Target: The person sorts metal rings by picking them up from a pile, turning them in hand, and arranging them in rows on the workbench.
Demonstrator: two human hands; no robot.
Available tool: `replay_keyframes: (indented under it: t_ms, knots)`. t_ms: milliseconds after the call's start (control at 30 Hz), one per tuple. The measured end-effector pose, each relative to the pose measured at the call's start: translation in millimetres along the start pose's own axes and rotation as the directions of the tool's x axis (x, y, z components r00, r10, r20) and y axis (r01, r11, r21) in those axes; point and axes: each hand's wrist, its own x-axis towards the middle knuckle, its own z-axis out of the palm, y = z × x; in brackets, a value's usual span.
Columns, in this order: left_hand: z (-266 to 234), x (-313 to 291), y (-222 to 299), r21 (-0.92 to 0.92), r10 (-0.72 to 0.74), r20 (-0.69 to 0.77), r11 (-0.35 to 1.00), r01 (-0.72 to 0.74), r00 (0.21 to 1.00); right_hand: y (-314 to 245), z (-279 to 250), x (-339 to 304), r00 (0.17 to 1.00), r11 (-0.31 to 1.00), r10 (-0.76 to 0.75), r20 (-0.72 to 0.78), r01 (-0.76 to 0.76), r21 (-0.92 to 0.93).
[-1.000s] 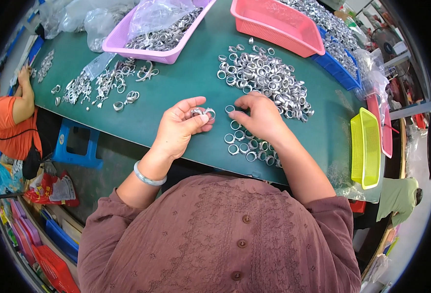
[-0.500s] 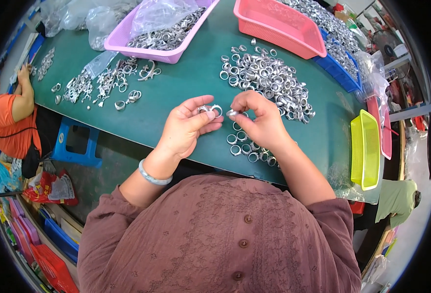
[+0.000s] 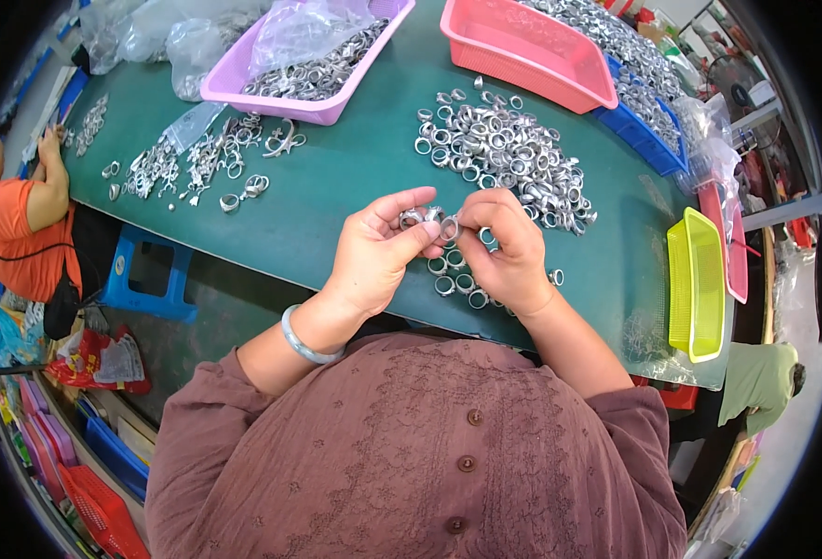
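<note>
Both hands hold silver rings over the green table

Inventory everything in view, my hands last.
table: one, green, centre
large ring pile: many, silver, centre right
small ring group: several, silver, near edge
ornaments: many, silver, table's left
filled basket: one, purple, far side
neighbouring basket: one, pink, to its right
heaped basket: one, blue, far right
narrow basket: one, lime, right edge
plastic bags: several, clear, far left
stool: one, blue, left floor
workers: at least two, orange/green tops, both sides
stacked baskets: several, mixed, lower left
left hand: one, bare, holding rings
right hand: one, bare, pinching a ring
</note>
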Motion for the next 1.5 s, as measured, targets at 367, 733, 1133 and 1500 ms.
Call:
replay_keyframes:
  t_ms: [367, 733, 1133, 1500]
  knots:
    - [3, -2, -6, 0.09, 0.138, -0.003, 0.986, -0.138, 0.99, 4, 2, -21, 0.939, 0.768, 0.332, 0.091, -0.325, 0.552]
    - [3, 0, -3, 0.04, 0.048, -0.045, 0.998, -0.046, 0.998, 6, 4, -24, 0.879, 0.489, 0.435, 0.197, -0.414, 0.768]
    - [7, 4, -2, -0.067, -0.139, -0.034, 0.988, 0.136, 0.99, 6, -5, -27, 0.885, 0.676, 0.453, 0.11, -0.421, 0.604]
    - [4, 8, -5, -0.018, -0.188, 0.002, 0.982, 0.188, 0.982, 20, -39, -27, 0.736, 0.565, 0.655, 0.17, -0.627, 0.537]
